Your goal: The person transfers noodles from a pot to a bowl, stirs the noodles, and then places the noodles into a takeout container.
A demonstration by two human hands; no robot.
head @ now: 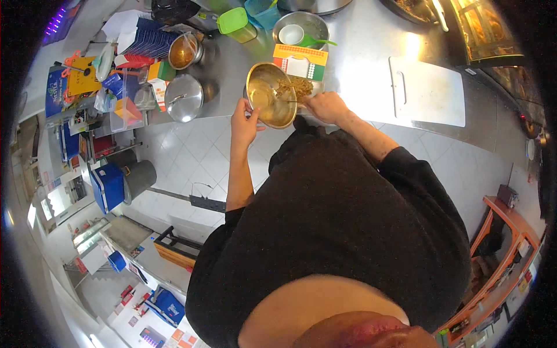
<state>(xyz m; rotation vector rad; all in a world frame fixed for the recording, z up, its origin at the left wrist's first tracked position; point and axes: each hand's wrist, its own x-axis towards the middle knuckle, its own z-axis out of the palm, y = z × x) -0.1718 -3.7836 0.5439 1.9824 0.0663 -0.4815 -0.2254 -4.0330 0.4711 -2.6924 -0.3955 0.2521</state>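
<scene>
My left hand point(244, 124) grips the rim of a metal mixing bowl point(266, 108), which is tipped to the right with its open side facing me. Brown food that looks like noodles point(300, 87) lies at the bowl's right edge and spreads past it over an open takeaway box. The box's printed orange, white and green lid point(301, 61) stands up behind the food. In my right hand point(327, 107) is a thin metal utensil point(292, 101) reaching over the bowl's rim; its kind is not plain. My fingers partly hide the box's front right side.
A white cutting board point(428, 91) lies to the right on the steel counter point(357, 48). Behind the box, a metal bowl point(321, 26) holds a white bowl point(291, 35) and green spoon point(310, 41). Leftward are a lidded pot point(184, 98), a sauce pot point(183, 54) and stacked cartons point(150, 39).
</scene>
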